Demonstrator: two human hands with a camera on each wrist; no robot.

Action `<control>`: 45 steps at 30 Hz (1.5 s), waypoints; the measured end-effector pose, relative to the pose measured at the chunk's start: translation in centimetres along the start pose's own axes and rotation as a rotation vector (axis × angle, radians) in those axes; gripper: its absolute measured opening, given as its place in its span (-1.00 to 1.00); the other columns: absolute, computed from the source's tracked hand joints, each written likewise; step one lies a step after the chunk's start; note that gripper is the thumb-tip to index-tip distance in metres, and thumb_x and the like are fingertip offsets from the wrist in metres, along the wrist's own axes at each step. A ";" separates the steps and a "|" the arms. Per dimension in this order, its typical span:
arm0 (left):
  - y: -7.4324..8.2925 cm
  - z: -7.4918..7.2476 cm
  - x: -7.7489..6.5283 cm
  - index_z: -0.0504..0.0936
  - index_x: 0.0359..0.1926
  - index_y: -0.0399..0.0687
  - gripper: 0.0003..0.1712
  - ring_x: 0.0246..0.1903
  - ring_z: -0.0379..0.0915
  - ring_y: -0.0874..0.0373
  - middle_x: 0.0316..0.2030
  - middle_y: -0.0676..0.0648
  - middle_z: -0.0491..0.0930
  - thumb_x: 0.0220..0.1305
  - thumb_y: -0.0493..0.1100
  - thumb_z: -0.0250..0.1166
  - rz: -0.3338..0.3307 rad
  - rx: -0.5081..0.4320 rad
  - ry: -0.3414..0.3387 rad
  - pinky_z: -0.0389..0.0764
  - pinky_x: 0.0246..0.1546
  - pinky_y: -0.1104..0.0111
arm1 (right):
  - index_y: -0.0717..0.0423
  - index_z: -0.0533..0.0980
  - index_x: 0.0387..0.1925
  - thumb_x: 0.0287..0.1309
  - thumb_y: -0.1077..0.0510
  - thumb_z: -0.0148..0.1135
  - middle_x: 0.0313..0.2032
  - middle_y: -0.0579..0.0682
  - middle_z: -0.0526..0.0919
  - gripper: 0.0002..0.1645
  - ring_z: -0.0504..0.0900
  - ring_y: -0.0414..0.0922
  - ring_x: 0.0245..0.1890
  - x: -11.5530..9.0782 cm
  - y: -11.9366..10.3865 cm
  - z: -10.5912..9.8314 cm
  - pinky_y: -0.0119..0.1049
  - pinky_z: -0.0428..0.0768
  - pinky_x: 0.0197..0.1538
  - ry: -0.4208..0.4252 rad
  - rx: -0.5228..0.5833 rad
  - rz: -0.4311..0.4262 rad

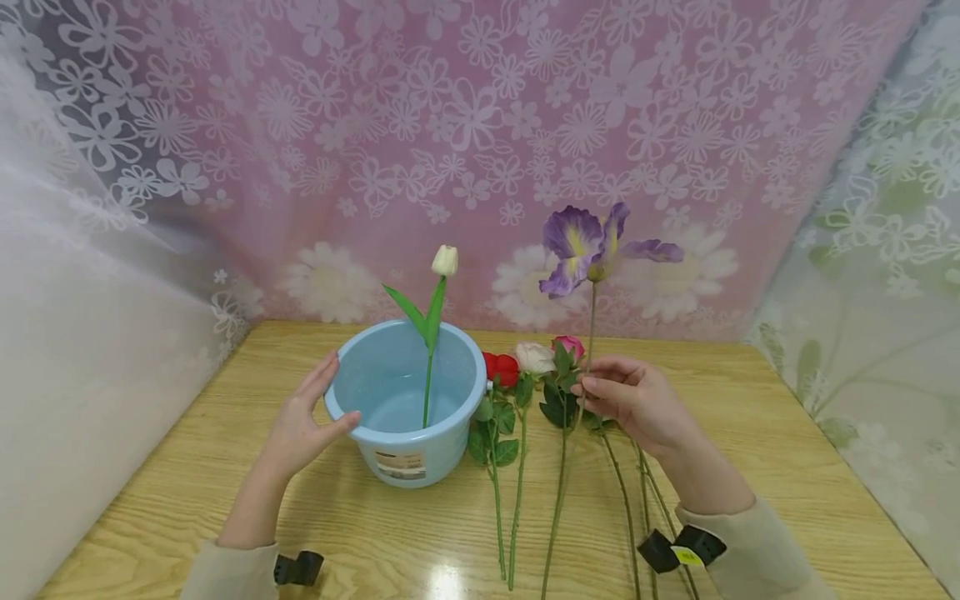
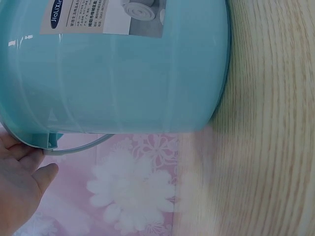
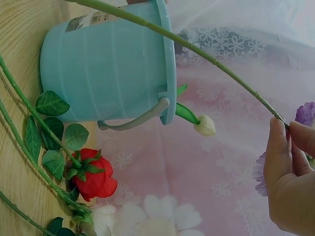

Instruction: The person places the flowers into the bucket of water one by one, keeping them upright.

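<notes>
- Your left hand (image 1: 296,437) held the bucket (image 1: 450,454) by the rim at about 9 o'clock, its fingers (image 1: 318,379) spread well apart from the thumb, most likely to steady it where it stood upright on the surface (image 1: 202,458).
- Your right hand (image 1: 637,404) pinched the iris (image 1: 573,237) by its stem, well below the bloom; thumb and fingers had closed to the stem's thickness, and nothing else could be made out in their hold.
- That low hold presumably spared the petals and gave you control of the stem's slant.
- The iris was held up at the bucket's 3 o'clock, outside the rim, its bloom higher than the flowers lying there.
- Its bloom pointed to 12 o'clock, a shade toward 1; its long axis ran steeply down toward 7. You could not safely tell its lower end from the neighbouring stems, and the right wrist view cut it off.
- The tulip (image 1: 444,261) stood in the bucket, bloom toward 1 o'clock; the near wall hid its foot.
- The red rose (image 1: 504,369), white rose (image 1: 535,358) and pink rose (image 1: 568,346) lay at the bucket's 3 o'clock, heads toward 12, stems toward 6, a layout that seemed to put the stems within your easy reach.
</notes>
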State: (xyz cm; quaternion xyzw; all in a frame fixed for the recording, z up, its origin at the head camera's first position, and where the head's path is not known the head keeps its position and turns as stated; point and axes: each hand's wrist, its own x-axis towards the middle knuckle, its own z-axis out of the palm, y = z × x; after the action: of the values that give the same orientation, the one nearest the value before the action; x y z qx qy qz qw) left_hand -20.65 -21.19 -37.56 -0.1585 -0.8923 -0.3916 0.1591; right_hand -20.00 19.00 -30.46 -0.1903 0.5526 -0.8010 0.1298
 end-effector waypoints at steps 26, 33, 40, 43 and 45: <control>-0.3 0.0 -0.1 0.09 0.29 -0.30 -0.08 0.24 -0.12 -0.21 0.30 -0.17 0.00 -0.04 -0.09 0.33 0.017 -0.014 0.003 0.06 0.04 -0.21 | 0.17 0.57 -0.30 0.10 0.42 0.04 -0.42 0.02 0.59 -0.78 0.59 -0.16 -0.39 3.6 -1.6 3.3 -0.42 0.56 -0.31 0.098 0.057 -0.156; 0.0 -0.1 -0.1 0.11 0.27 -0.33 -0.09 0.23 -0.11 -0.22 0.29 -0.20 0.02 -0.06 -0.13 0.34 0.026 -0.022 0.014 0.06 0.04 -0.21 | 0.17 0.56 -0.30 0.07 0.41 0.08 -0.41 0.03 0.57 -0.80 0.60 -0.15 -0.40 4.7 -2.0 4.2 -0.42 0.56 -0.31 0.153 0.100 -0.149; -0.1 0.0 -0.1 0.12 0.27 -0.34 -0.09 0.23 -0.11 -0.23 0.29 -0.22 0.03 -0.06 -0.10 0.34 0.026 -0.021 0.017 0.06 0.04 -0.22 | 0.14 0.57 -0.30 0.10 0.42 0.04 -0.42 0.03 0.59 -0.77 0.61 -0.14 -0.38 5.8 -2.2 5.3 -0.39 0.56 -0.26 0.171 0.081 -0.156; -0.1 0.1 0.0 0.12 0.26 -0.34 -0.09 0.23 -0.11 -0.23 0.28 -0.24 0.03 -0.07 -0.13 0.35 0.031 -0.020 0.022 0.07 0.04 -0.21 | 0.13 0.58 -0.32 0.10 0.43 0.03 -0.42 0.03 0.59 -0.75 0.61 -0.14 -0.37 6.4 -2.0 5.7 -0.38 0.56 -0.26 0.168 0.078 -0.165; -0.2 0.1 0.0 0.12 0.26 -0.34 -0.09 0.23 -0.11 -0.23 0.28 -0.23 0.03 -0.07 -0.14 0.34 0.031 -0.019 0.022 0.07 0.04 -0.21 | 0.12 0.59 -0.34 0.10 0.44 0.02 -0.43 0.02 0.59 -0.74 0.61 -0.14 -0.38 6.8 -1.8 5.8 -0.39 0.56 -0.27 0.164 0.078 -0.171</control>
State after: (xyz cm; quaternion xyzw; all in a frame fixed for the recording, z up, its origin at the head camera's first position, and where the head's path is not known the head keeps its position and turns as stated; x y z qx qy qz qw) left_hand -20.73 -21.19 -37.76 -0.1694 -0.8843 -0.3990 0.1735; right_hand -23.43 11.94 -25.83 -0.1655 0.5117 -0.8428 0.0228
